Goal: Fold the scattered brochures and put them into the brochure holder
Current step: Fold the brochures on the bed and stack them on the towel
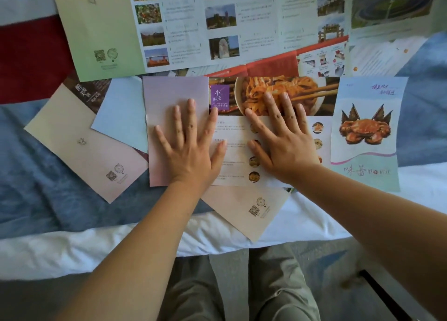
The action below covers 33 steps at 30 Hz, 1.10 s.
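Both hands lie flat with fingers spread wide on the food brochure (pixel 232 149) in the middle of the frame. The left hand (pixel 191 141) presses its pink flap. The right hand (pixel 283 137) covers the noodle picture.

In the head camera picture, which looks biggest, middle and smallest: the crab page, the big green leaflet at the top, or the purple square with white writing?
1. Green leaflet, spread widest, though cut off by the frame.
2. Crab page.
3. Purple square, clearly smallest.
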Tool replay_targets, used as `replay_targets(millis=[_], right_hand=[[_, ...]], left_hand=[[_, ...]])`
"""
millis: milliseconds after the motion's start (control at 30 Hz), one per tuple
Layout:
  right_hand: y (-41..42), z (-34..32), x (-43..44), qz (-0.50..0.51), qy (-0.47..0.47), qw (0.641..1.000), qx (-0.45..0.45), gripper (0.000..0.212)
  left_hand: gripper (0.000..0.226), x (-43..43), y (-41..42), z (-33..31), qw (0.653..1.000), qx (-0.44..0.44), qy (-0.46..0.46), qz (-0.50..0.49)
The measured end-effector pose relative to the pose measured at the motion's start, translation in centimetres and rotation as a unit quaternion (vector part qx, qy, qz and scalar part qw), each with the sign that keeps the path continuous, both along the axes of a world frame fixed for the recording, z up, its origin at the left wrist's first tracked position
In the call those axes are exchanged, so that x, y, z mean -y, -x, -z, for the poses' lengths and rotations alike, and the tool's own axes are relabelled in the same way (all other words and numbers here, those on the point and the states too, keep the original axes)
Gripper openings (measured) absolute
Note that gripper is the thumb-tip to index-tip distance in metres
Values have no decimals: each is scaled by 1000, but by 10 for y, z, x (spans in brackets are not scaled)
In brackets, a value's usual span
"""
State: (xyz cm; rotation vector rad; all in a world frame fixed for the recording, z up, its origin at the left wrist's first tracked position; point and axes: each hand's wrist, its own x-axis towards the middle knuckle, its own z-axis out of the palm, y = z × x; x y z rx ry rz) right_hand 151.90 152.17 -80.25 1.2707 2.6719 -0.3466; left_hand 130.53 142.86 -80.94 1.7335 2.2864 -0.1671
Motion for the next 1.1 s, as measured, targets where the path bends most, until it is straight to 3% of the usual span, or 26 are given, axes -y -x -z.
replay_targets(millis=[167,500,833,1100], right_hand=[[52,2,13,-54,1,999,-5,67],[134,7,37,-28,0,999,-31,68],[145,19,28,2,-47,998,-30,85],[145,35,27,-7,-69,995,-76,86]], left_hand=[[78,31,52,3,999,-14,-5,-39],[77,68,156,12,996,-35,-32,-69],[82,52,176,16,992,-28,-89,-90],[86,54,175,23,984,-22,-124,-124]])
